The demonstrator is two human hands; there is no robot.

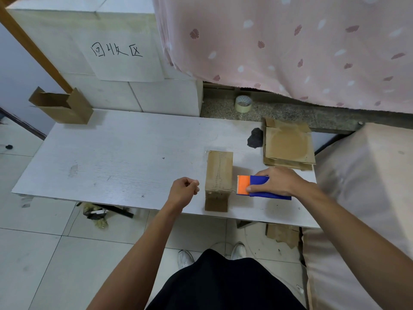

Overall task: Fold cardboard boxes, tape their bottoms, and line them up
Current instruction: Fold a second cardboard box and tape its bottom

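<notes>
Right hand (277, 182) is wrapped round the blue-and-orange dispenser (259, 180), thumb pressed along its near side, with the toothed orange end just beside the right flank of the box (219, 173). The box stands on the table (111, 153) near the front edge, and a strip of tape shows down its top face. Left hand (184, 190) hovers just left of the box, curled into a fist with nothing visible in it, clear of the cardboard. Behind the right hand lies a stack of flat cardboard (288, 146), and a black lump (254, 138) sits against its left edge. Beyond, on the speckled ledge, a tape roll (243, 104) stands on its side under the hem of a pink cloth (290, 41). At the far left corner an open box (64, 108) stands with its flaps up, and a wooden beam (33, 43) slants down into it. White blocks (116, 50) with handwriting back the table. A pale cushion (357, 198) crowds the right edge, and scraps (98, 213) lie on the floor under the front.
</notes>
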